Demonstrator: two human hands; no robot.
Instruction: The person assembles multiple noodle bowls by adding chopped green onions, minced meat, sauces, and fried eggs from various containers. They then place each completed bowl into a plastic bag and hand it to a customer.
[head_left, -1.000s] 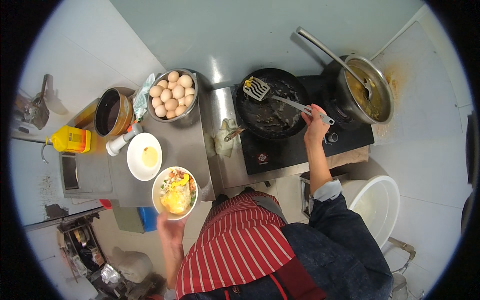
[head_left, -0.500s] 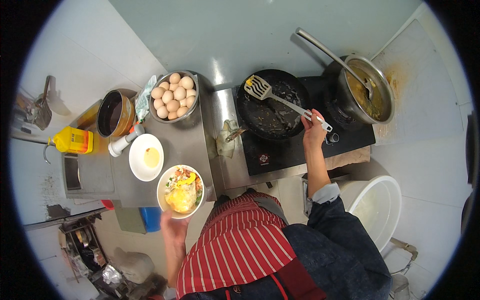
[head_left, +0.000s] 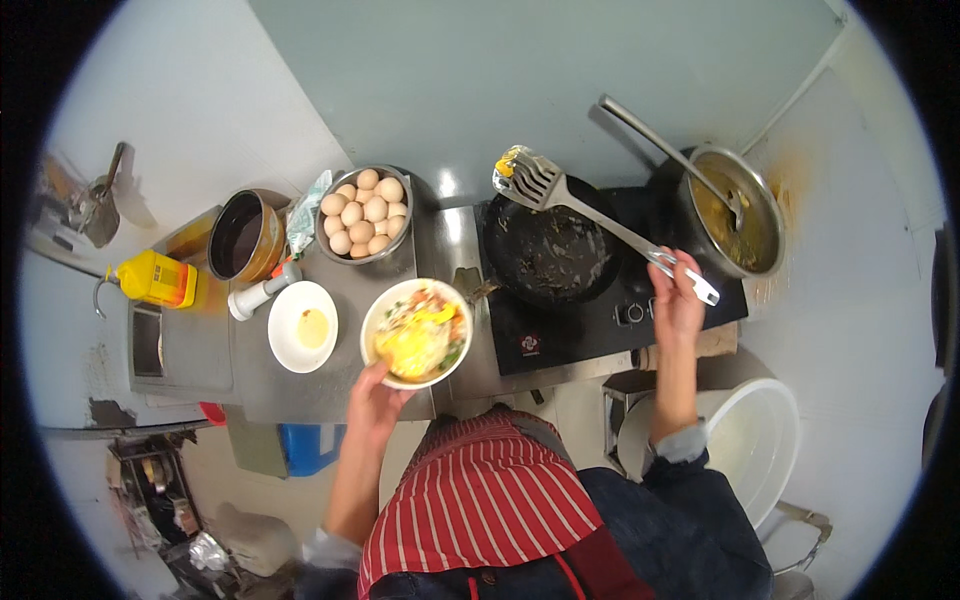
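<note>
My left hand (head_left: 376, 402) is closed on the near rim of a white bowl (head_left: 367, 330), which holds egg and chopped, colourful food. In my right hand (head_left: 681, 305) is the handle of a slotted turner (head_left: 600, 215), its head raised over the far left of the frying pan. Bits of yellow egg cling to the tip of the turner. The black frying pan (head_left: 550, 255) sits on the cooktop with only scraps in it. To the left of the held bowl, a second white bowl (head_left: 287, 335) with a little yellowish liquid stands on the steel counter.
A metal bowl of eggs (head_left: 365, 212) stands at the back of the counter, beside a brown pot (head_left: 245, 235). The yellow jug (head_left: 155, 278) is far left. A steel pot (head_left: 765, 235) with a ladle (head_left: 655, 130) is right of the pan. Below it stands a white bucket (head_left: 790, 430).
My left hand has brought the bowl of food to the right, toward the cooktop. The turner has risen out of the pan, and my right hand has shifted right.
</note>
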